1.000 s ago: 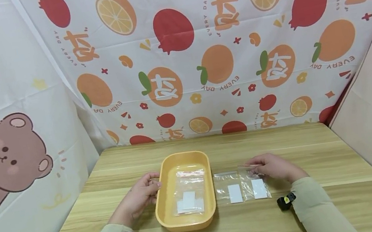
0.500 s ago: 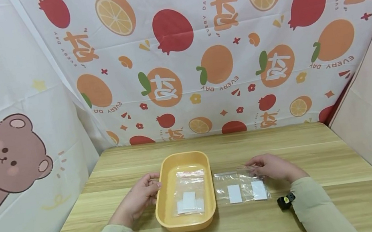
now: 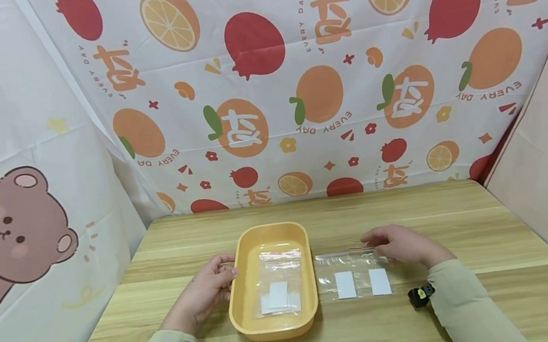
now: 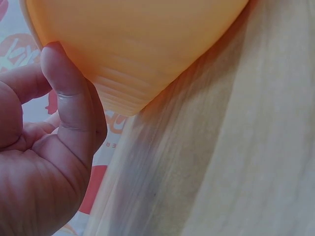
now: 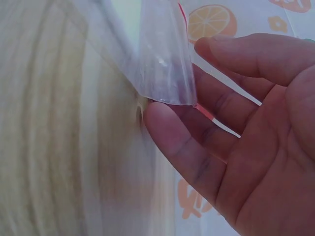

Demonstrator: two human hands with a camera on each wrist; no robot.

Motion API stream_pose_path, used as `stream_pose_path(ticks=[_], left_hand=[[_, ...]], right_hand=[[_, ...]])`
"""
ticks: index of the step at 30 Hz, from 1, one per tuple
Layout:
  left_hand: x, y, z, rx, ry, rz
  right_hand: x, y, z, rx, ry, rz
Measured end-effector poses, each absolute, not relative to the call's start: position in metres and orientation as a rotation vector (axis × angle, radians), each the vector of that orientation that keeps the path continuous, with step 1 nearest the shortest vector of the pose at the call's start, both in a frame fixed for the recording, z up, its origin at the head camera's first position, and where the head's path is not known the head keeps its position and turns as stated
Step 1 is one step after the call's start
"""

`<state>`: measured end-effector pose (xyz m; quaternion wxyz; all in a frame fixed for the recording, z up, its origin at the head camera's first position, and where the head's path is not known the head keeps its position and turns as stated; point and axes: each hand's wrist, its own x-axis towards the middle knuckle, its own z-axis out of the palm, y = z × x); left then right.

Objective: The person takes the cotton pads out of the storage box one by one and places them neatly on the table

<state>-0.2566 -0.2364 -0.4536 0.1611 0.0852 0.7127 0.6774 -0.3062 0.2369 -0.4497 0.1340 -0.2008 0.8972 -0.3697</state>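
While the yellow tray [image 3: 275,333] is being held at about 10 o'clock on its edge by the left hand [image 3: 206,289], the outer clear bag [image 3: 369,260] is being touched near its 1 o'clock corner by the right hand [image 3: 408,245]. Left hand: being clamped on the tray, thumb tip being set at the rim, bent fingers being tucked along the outer wall. Right hand: thumb and fingers being spread apart, bag corner being rested against the fingers, thumb being held off it.

Tray is being supported on the wood-grain table [image 3: 476,222], long axis being pointed roughly 12 to 6. Inside, a pile of zip bags [image 3: 281,274] is being contained, from centre toward 5 o'clock; white cards [image 3: 279,296] are being shown at the pile's 6 o'clock end, red-lined zips at 12. Exact bag count is being obscured by overlap.

Just beside the tray at 3 o'clock, the inner clear bag [image 3: 327,279] is being seen flat on the table, outer one being placed right next to it. One white card is being shown through each.

At 12 o'clock, the scene is being backed by a fruit-print cloth [image 3: 254,45].
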Motion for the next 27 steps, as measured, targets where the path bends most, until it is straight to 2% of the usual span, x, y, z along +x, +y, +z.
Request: stream_pose_path(ticks=[13, 27], left_hand=[[-0.255, -0.235, -0.452, 0.231, 2.045, 1.929], [-0.255, -0.235, -0.453, 0.228, 2.043, 1.931]], right_hand=[[-0.300, 0.233, -0.439, -0.592, 2.656, -1.080], [-0.290, 0.217, -0.415, -0.771, 2.625, -1.169]])
